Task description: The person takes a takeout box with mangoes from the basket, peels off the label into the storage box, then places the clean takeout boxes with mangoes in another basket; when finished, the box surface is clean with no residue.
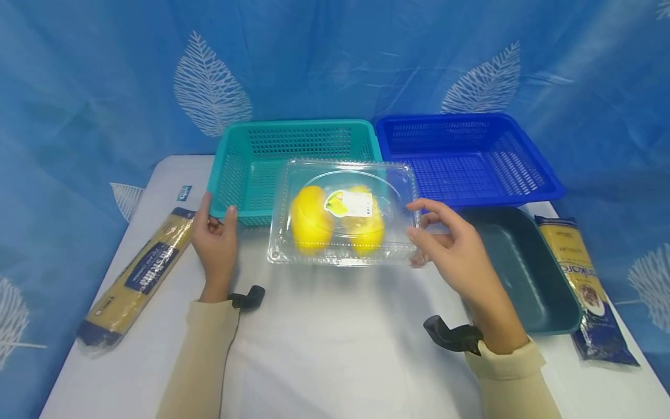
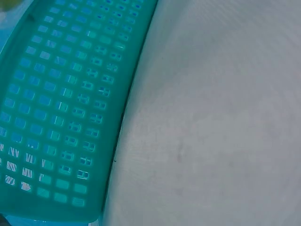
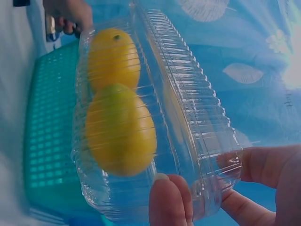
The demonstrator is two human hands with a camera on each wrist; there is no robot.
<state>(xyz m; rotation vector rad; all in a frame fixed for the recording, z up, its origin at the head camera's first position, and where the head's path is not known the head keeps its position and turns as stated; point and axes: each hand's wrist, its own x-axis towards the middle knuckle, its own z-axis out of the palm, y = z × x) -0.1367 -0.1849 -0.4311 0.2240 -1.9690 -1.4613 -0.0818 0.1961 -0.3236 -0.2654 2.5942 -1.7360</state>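
Observation:
A clear plastic clamshell box (image 1: pixel 398 244) with two yellow lemons (image 1: pixel 311 220) inside hangs tilted over the front of the teal basket (image 1: pixel 293 123). My right hand (image 1: pixel 452 247) grips the box by its right end, thumb on the near side and fingers beyond, as the right wrist view also shows. A lemon label (image 1: pixel 358 204) sits on the lid. At the basket's front left corner, my left hand (image 1: pixel 216 247) pinches the rim between thumb and fingers. Only the perforated side of the teal basket (image 2: pixel 56 108) appears in the left wrist view; the left hand is hidden there.
Right of the teal basket stands a blue basket (image 1: pixel 466 119). A dark green tray (image 1: pixel 523 279) lies in front of it, with a yellow and navy packet (image 1: pixel 588 291) along its right side. A long spaghetti packet (image 1: pixel 138 276) lies on the white table (image 1: pixel 335 349) at left.

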